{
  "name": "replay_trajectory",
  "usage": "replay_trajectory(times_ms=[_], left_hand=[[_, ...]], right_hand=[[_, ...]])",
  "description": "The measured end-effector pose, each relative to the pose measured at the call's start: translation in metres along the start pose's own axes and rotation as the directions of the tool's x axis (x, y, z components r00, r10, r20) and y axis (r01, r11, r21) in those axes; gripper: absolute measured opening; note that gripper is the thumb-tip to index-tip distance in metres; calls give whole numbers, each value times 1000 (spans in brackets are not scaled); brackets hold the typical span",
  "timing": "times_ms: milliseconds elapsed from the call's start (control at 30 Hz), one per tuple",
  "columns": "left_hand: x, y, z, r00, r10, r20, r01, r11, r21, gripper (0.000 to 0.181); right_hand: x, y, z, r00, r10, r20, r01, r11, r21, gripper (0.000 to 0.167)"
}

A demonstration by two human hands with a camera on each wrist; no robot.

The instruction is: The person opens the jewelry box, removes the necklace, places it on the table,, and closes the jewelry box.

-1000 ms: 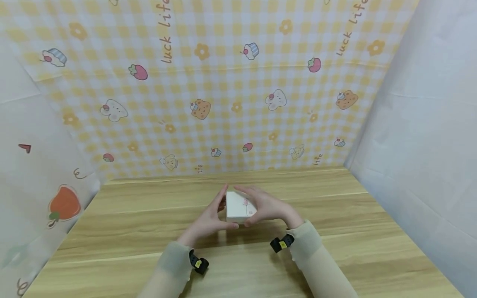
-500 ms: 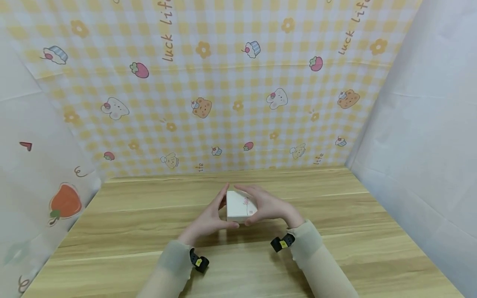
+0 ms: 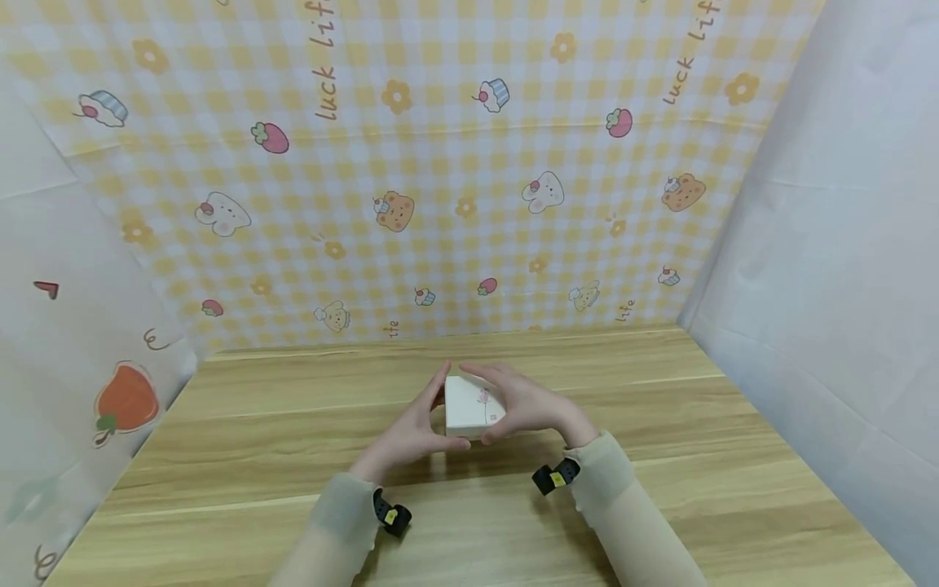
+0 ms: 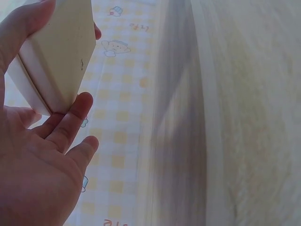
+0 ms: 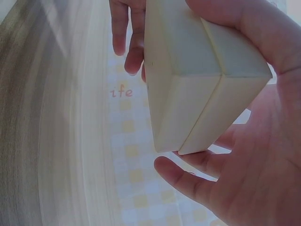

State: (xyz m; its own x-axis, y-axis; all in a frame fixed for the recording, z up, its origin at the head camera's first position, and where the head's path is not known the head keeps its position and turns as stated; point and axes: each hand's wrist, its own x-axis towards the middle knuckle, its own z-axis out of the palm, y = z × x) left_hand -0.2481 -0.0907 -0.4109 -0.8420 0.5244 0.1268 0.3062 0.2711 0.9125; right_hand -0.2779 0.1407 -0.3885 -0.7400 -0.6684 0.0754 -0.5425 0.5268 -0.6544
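Observation:
A small white lidded box [image 3: 465, 403] with a pink flower drawing on top is held a little above the wooden table. My left hand [image 3: 411, 428] grips its left side, thumb on the near face and fingers toward the far side. On the opposite side, my right hand [image 3: 524, 403] holds it the same way and covers part of the lid. A seam between lid and base runs round the box [image 5: 193, 94] in the right wrist view; it looks closed. From the left wrist, the box [image 4: 61, 52] shows its plain underside, with fingertips supporting its edge.
The wood-grain table [image 3: 293, 473] spreads around both arms. Behind it hangs a yellow checked cloth [image 3: 440, 163] with cartoon prints. White cloth walls stand at the left [image 3: 66, 244] and right [image 3: 844, 244]. Each wrist wears a black band.

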Motion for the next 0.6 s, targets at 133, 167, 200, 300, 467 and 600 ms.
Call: replay_trajectory(times_ms=[133,167,200,300,467,600], left_hand=[[2,-7,1,1000,3,-8,-3,1000,24,116],[4,-11,1,1000,5,-11,-5,1000,29,117],[5,-15,1,1000,6,-14,-5,999,33,118],[8,-26,1,1000,9,-25,-7,999,42,119],[10,-29,1,999,9,-51,-8,1000,28,121],[10,-26,1,998,13,-64,-13,1000,5,123]], right_hand=[[1,0,0,1000,-4,-4,4,1000,-3,103],[1,1,0,1000,-4,-5,4,1000,-4,103],[1,1,0,1000,-3,-5,3,1000,-5,103],[1,1,0,1000,-6,-6,6,1000,-11,103],[2,0,0,1000,-10,-2,10,1000,-13,104],[2,-3,1,1000,-21,-2,21,999,-36,107]])
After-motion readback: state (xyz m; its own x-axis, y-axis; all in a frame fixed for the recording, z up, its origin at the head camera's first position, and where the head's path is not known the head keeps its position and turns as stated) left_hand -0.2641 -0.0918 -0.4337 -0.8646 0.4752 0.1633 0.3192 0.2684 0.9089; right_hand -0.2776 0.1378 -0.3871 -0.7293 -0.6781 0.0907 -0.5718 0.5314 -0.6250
